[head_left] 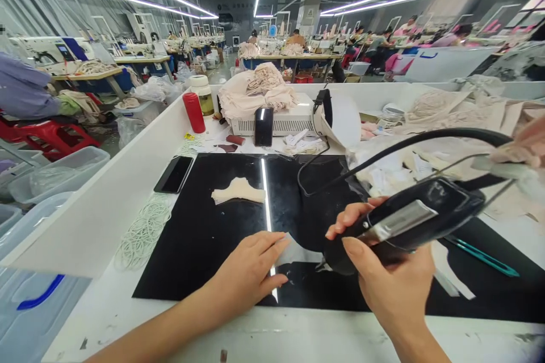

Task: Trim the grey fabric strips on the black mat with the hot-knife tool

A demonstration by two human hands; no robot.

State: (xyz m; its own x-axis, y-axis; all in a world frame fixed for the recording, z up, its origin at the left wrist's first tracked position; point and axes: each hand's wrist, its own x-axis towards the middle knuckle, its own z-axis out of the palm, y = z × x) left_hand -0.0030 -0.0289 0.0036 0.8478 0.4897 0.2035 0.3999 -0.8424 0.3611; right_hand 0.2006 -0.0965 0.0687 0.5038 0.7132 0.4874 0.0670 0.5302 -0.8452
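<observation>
Fingers [272, 243] of my L hand [249, 272] lie flat and spread, gripping nothing, w/ the tips pressing the near-left edge of a thin pale fabric cut-out [298, 253] onto the black mat [200, 238]. R hand [385, 281] is wrapped fully round a black corded hand tool [419, 216], thumb along its near side, index over the top. The tool's nose points down-left and sits at the cut-out's right edge, just beside my L fingertips; can't tell if the tip touches cloth. Risks, as I judge them: L fingertips are v. close to the nose, so a slip of either hand could bring it onto skin. Pressure is on one edge only, so the free side of the cut-out could lift or skate on the glossy mat. The cord [383, 152] arcs up and away beyond the R fingers, and its drag could twist the tool off line. Pose: L forearm comes in low from bottom-left, wrist straight, palm down. R wrist is cocked, palm facing left, tool body angled up to the right. Beyond the L fingers lies a cream shaped fabric piece [238, 190]. Further out and left is a dark phone [174, 174], and left of the L fingers a pile of white elastic loops [142, 229]. Right of the R fingers, a teal-handled implement [483, 256] rests on the mat.
</observation>
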